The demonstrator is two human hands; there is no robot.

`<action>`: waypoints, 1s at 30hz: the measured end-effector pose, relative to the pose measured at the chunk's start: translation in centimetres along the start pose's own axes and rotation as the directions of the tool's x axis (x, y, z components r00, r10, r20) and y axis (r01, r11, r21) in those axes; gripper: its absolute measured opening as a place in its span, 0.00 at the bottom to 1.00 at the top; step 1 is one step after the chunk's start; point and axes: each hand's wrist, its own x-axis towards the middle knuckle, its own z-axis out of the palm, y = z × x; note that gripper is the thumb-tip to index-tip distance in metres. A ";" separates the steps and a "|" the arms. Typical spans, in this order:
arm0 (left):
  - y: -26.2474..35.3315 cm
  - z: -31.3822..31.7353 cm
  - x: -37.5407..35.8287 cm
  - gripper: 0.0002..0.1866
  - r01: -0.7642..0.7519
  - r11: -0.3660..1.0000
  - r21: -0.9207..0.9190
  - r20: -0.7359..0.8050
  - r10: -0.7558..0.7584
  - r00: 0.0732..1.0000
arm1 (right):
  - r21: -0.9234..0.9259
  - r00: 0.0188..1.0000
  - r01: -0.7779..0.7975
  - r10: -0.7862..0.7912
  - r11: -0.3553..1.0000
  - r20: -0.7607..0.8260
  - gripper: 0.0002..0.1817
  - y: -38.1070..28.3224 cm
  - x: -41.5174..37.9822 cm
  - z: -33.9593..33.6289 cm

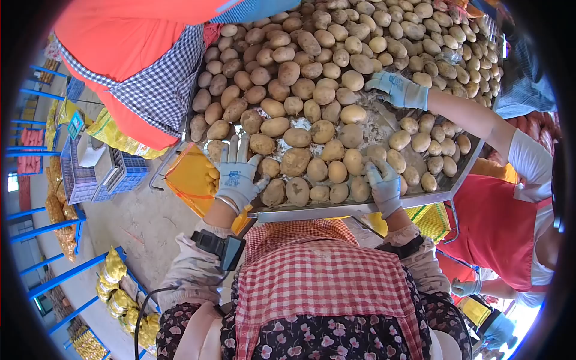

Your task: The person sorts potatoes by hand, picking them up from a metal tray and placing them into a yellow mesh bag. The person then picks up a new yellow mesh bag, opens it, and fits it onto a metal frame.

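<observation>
Both my hands wear pale gloves at the near edge of a metal sorting table (312,211) covered with potatoes (295,162). My left hand (237,174) lies at the table's left corner, fingers spread and pointing away from me, beside a few potatoes, holding nothing. On the right, my right hand (384,185) rests at the near edge with its fingers apart, next to potatoes on both sides. An orange-yellow mesh bag (187,179) with potatoes in it hangs under the left corner.
A co-worker's gloved hand (401,90) reaches in from the right over the potatoes. Another person in a checked apron (156,90) stands at the upper left. Stacked purple crates (123,168) and filled yellow bags (117,282) are at the left. A yellow-green bag (429,221) hangs at the right.
</observation>
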 end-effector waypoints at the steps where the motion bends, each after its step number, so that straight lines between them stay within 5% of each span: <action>1: -0.1 -0.2 0.1 0.29 -0.001 1.000 -0.001 -0.003 0.001 1.000 | 0.023 1.000 0.010 -0.010 1.000 0.010 0.13 0.1 0.1 0.0; 4: -1.0 -0.3 0.0 0.27 -0.023 0.999 -0.038 0.071 0.026 0.997 | 0.022 0.999 0.044 -0.044 0.999 -0.010 0.13 -0.5 -0.3 -0.4; 5: -1.7 0.5 -0.4 0.25 -0.024 0.999 -0.036 -0.026 0.023 0.999 | 0.021 0.999 0.036 -0.036 0.999 -0.018 0.13 -1.0 -0.7 -0.8; 7: -1.8 1.7 -0.7 0.24 -0.035 0.999 -0.042 -0.119 0.030 0.992 | 0.269 0.988 -0.131 0.103 0.954 0.113 0.13 -4.4 -1.4 -1.1; 8: -1.4 2.1 -0.9 0.23 -0.011 1.000 0.006 -0.121 0.012 0.993 | 0.361 0.986 -0.107 0.052 0.927 0.158 0.13 -3.8 -1.4 -0.4; 11: -0.3 1.9 -0.8 0.24 0.009 0.999 0.045 -0.148 -0.002 0.989 | 0.079 0.982 0.105 -0.116 0.991 0.151 0.14 -2.2 -0.7 1.1; 13: 1.0 0.3 -0.3 0.28 0.084 0.996 -0.007 -0.026 -0.084 0.996 | 0.010 0.990 0.094 -0.095 0.996 0.105 0.14 -4.1 -0.8 1.9; 14: 1.8 -0.5 0.2 0.33 0.132 0.991 0.019 0.044 -0.133 0.990 | -0.291 0.936 0.344 -0.304 0.892 0.176 0.12 -4.3 -0.7 2.2; 15: 2.2 -0.2 0.4 0.33 0.131 0.991 0.020 0.049 -0.132 0.990 | -0.534 0.834 0.549 -0.459 0.643 0.305 0.11 -4.7 -0.7 2.4; 16: 2.5 0.4 0.6 0.33 0.165 0.986 -0.020 0.000 -0.165 0.986 | -0.534 0.784 0.621 -0.441 0.574 0.437 0.15 -5.5 -0.7 2.6; 17: 2.6 0.8 0.8 0.33 0.195 0.979 -0.065 -0.048 -0.198 0.979 | -0.536 0.787 0.617 -0.437 0.576 0.436 0.15 -6.0 -0.9 3.1; 19: 2.9 0.5 0.6 0.33 0.175 0.981 -0.089 -0.109 -0.184 0.977 | -0.610 0.699 0.715 -0.346 0.341 0.626 0.17 -7.1 -1.1 4.2; 21: 2.6 0.1 -0.1 0.31 0.193 0.966 -0.174 -0.226 -0.230 0.947 | -0.641 0.713 0.695 -0.202 0.325 0.671 0.25 -7.8 -1.2 5.2; 22: 2.2 0.5 -0.2 0.30 0.162 0.893 -0.420 -0.245 -0.284 0.927 | -0.694 0.702 0.709 -0.225 0.126 0.676 0.29 -7.2 -1.2 5.9; 23: 2.2 0.9 -0.1 0.30 0.158 0.892 -0.423 -0.247 -0.282 0.927 | -0.720 0.687 0.690 -0.244 -0.078 0.685 0.33 -6.9 -1.1 6.6; 24: 2.5 0.5 0.4 0.27 0.098 0.820 -0.564 -0.308 -0.319 0.896 | -0.703 0.703 0.711 -0.001 -0.023 0.711 0.38 -8.3 -1.0 7.0; 27: 4.4 -1.3 1.1 0.23 -0.022 0.648 -0.761 -0.352 -0.384 0.854 | -0.750 0.755 0.655 0.036 -0.092 0.655 0.34 -7.8 -0.6 8.5; 28: 4.6 -1.7 1.2 0.23 -0.087 0.761 -0.643 -0.446 -0.280 0.850 | -0.753 0.758 0.652 0.032 -0.093 0.652 0.34 -7.9 -0.7 8.2; 30: 4.8 -2.3 1.3 0.24 -0.165 0.879 -0.448 -0.527 -0.110 0.843 | -0.728 0.739 0.669 -0.023 0.148 0.674 0.30 -8.2 -0.9 6.9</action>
